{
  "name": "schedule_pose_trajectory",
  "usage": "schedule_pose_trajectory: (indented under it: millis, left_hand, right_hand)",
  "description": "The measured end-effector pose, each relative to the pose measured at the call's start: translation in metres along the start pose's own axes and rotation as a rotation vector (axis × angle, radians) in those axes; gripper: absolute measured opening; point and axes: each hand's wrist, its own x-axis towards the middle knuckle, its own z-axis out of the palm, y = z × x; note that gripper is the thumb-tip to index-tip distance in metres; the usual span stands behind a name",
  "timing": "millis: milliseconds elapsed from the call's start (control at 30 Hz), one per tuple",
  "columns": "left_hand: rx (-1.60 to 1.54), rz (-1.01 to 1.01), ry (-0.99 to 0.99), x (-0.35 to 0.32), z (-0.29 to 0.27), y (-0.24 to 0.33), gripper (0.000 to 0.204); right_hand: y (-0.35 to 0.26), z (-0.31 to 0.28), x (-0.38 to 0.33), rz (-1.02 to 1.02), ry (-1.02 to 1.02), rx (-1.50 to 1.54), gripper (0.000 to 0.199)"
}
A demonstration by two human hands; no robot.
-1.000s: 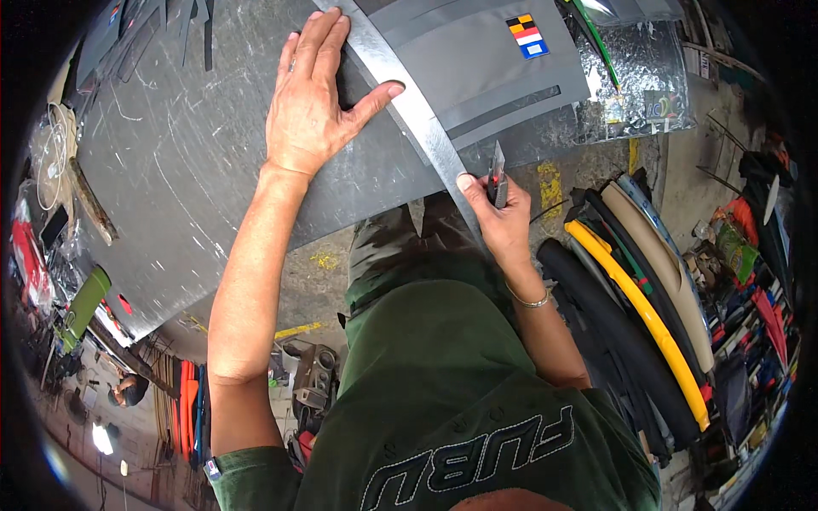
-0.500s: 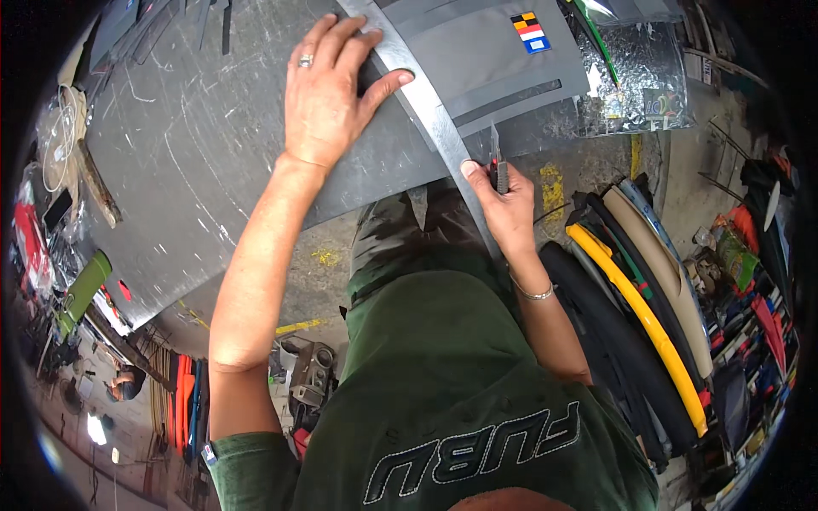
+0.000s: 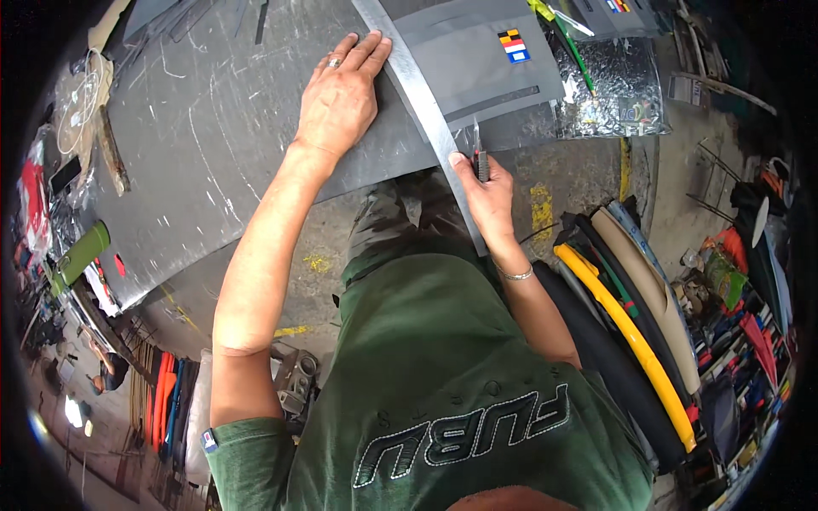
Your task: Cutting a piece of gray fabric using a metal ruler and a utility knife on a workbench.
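Observation:
A long metal straightedge [image 3: 426, 98] slants across a grey fabric sheet [image 3: 460, 51] and juts past the table's near edge. My left hand [image 3: 341, 98] lies on the dark tabletop just left of it, fingers stretched out and fingertips at its edge; the thumb is hidden. With my right hand [image 3: 490, 196] I grip a utility knife [image 3: 481, 163], its blade pointing away from me. My right thumb rests against the straightedge near its close end. A small multicoloured patch [image 3: 514, 46] and a dark strip [image 3: 494, 103] show on the fabric.
The scratched dark table [image 3: 213, 128] reaches far to the left. Clear plastic sheeting [image 3: 618, 89] and a green stick-like tool [image 3: 579, 55] lie right of the fabric. Rolls of material, one yellow [image 3: 630, 332], stand at the lower right. A phone [image 3: 65, 175] lies far left.
The whole view has shifted slightly. My left thumb, earlier spread onto the straightedge, is now out of sight, and that hand sits a little lower along it. My right hand keeps the knife.

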Motion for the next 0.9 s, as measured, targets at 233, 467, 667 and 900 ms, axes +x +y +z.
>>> schedule_pose_trajectory:
  millis: [233, 467, 667, 900]
  left_hand:
    - [-0.023, -0.042, -0.084, 0.002, -0.006, 0.009, 0.053]
    - [-0.052, -0.159, 0.064, -0.011, 0.01, 0.015, 0.072]
    - [-0.022, -0.122, 0.086, -0.017, 0.023, 0.009, 0.075]
    - [-0.012, -0.118, 0.057, -0.015, 0.025, 0.007, 0.077]
  right_hand:
    - [0.002, -0.001, 0.002, -0.01, -0.001, -0.022, 0.032]
    - [0.003, -0.001, 0.001, -0.026, -0.001, 0.005, 0.032]
    - [0.007, 0.0, 0.001, -0.013, -0.015, 0.006, 0.03]
    - [0.011, -0.001, 0.005, 0.0, -0.039, 0.023, 0.031]
